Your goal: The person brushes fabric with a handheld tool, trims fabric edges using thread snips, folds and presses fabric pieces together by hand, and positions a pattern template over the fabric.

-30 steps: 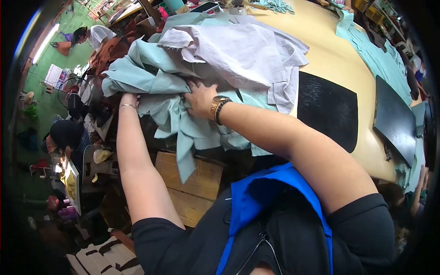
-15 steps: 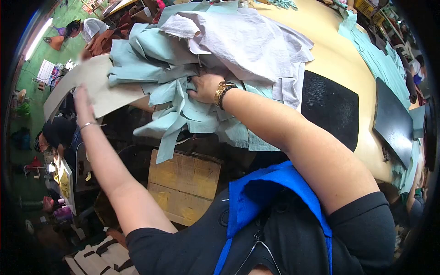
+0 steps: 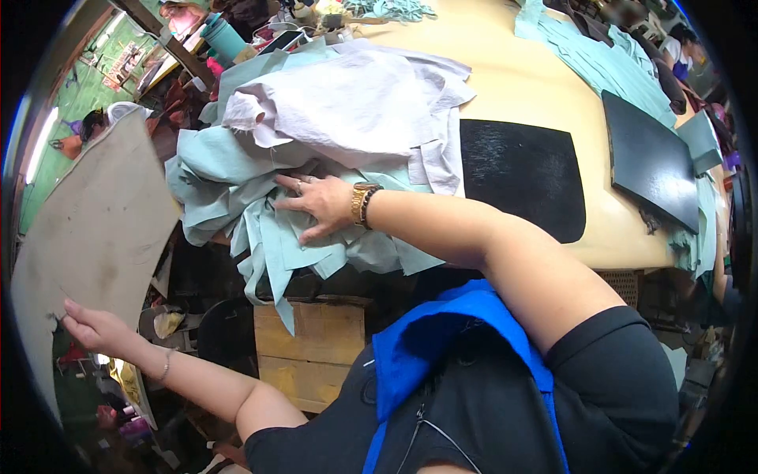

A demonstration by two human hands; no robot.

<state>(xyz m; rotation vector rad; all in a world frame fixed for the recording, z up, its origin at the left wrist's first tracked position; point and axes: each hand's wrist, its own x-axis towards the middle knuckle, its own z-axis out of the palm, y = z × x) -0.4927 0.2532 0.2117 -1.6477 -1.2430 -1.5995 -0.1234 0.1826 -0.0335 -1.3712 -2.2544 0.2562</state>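
Note:
My left hand [image 3: 99, 328] is closed on the lower edge of a large beige sheet [image 3: 99, 213], which stands up at the far left, clear of the cloth pile. The sheet looks flexible, with dark smudges; its exact material I cannot tell. My right hand [image 3: 320, 207] lies with fingers spread on a heap of pale teal cloth pieces [image 3: 209, 189], pressing on them without gripping. Over the back of that heap is draped a light grey cloth [image 3: 339, 103]. Strips of teal cloth hang over the table's front edge.
A black mat [image 3: 525, 182] lies on the yellow table [image 3: 513, 87]. To its right are a dark board [image 3: 651, 162] and a long run of teal cloth [image 3: 592, 67]. Below the edge stands a cardboard box [image 3: 308, 355]. A phone [image 3: 283, 41] and teal tumbler [image 3: 223, 39] sit behind.
My left hand has swung outward and down, pulling the beige sheet from beside the teal heap to the far left. My right hand's fingers have spread on the cloth. The view has shifted.

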